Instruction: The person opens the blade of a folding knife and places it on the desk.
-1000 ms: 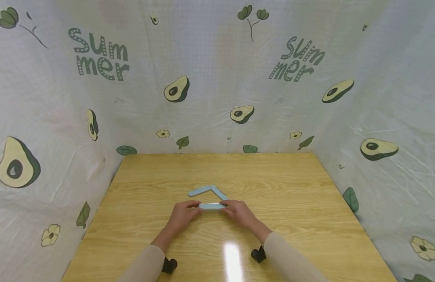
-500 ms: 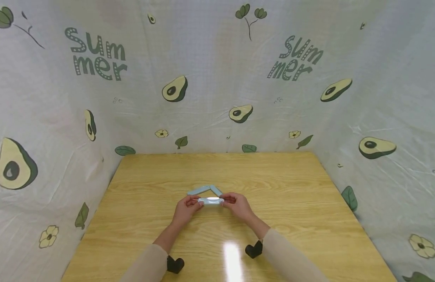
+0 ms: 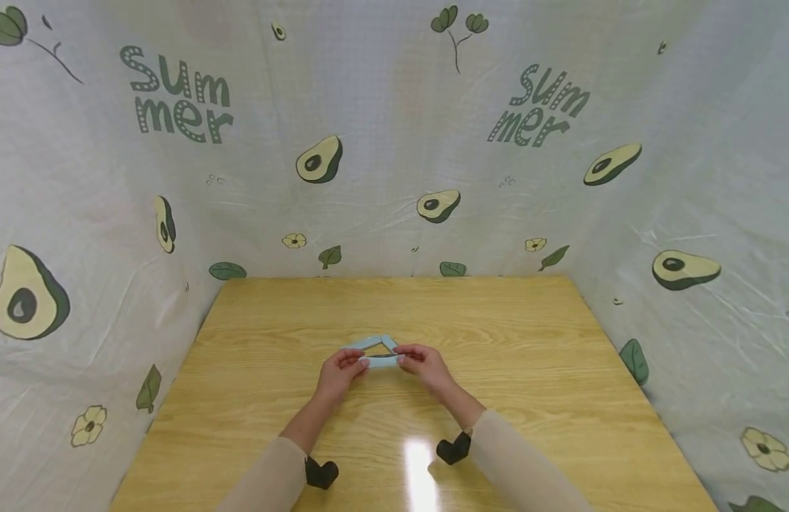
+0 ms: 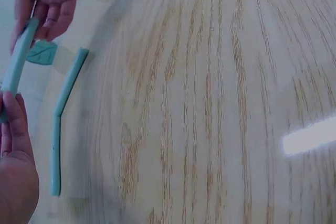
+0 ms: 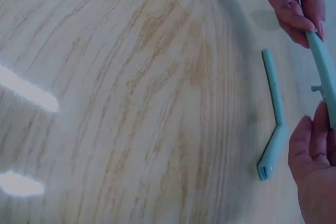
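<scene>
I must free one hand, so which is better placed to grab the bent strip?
Probably the right hand: in the head view, the bent strip comes nearer on that side. It and the left hand grip the other strip, so it must let go first.

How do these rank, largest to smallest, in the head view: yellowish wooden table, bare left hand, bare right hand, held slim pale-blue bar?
1. Wooden table
2. Left hand and right hand: too alike to rank
3. Pale-blue bar

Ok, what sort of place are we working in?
Looks like a screened-off tabletop workspace, perhaps a recording booth: a wood-grain table, with pale avocado-print cloth hanging behind and on both sides.
</scene>
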A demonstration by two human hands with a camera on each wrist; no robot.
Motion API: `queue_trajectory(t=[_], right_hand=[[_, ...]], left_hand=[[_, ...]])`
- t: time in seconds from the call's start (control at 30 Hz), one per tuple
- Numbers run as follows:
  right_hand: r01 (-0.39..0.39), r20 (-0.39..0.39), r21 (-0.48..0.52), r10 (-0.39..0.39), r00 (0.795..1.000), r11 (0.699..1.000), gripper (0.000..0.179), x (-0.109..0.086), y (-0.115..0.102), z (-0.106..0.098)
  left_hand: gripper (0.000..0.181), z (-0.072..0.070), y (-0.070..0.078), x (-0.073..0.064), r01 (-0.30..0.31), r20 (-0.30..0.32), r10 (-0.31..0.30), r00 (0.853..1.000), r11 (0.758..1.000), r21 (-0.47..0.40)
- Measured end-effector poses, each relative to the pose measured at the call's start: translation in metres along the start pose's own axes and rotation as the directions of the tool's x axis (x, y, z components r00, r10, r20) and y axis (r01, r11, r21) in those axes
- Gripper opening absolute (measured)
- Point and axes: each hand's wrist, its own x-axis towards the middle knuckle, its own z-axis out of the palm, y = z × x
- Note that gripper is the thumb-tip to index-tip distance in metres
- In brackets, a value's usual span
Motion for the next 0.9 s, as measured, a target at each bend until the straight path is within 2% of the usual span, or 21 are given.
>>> queue_trajectory(t=[0.17,0.3,0.5,0.77,0.9], right_hand=[[0.009,0.097,-0.202,0.011,0.995,0.979,0.030,0.006,-0.008,0.007],[0.004,0.103,-0.287,0.027,0.994,0.958,0.024,0.009,-0.017,0.011],[-0.015,0.060,-0.335,0.037,0.998,0.942,0.018,0.009,-0.022,0.013],[-0.016,0.057,-0.381,0.040,0.998,0.925,0.015,0.007,-0.024,0.015],[-0.008,0.027,-0.398,0.020,0.999,0.918,0.014,0.006,-0.021,0.016]], left_hand=[[0.040,0.003,0.000,-0.001,0.006,0.042,-0.009,0.999,0.998,0.059],[0.037,0.004,-0.001,-0.001,0.014,0.058,-0.018,0.998,0.997,0.079],[0.024,0.002,-0.001,-0.001,0.062,0.079,-0.067,0.995,0.996,0.062],[0.025,0.000,-0.002,-0.004,0.108,0.179,-0.119,0.977,0.992,0.069],[0.022,0.002,-0.003,-0.003,0.122,0.181,-0.135,0.974,0.989,0.082]])
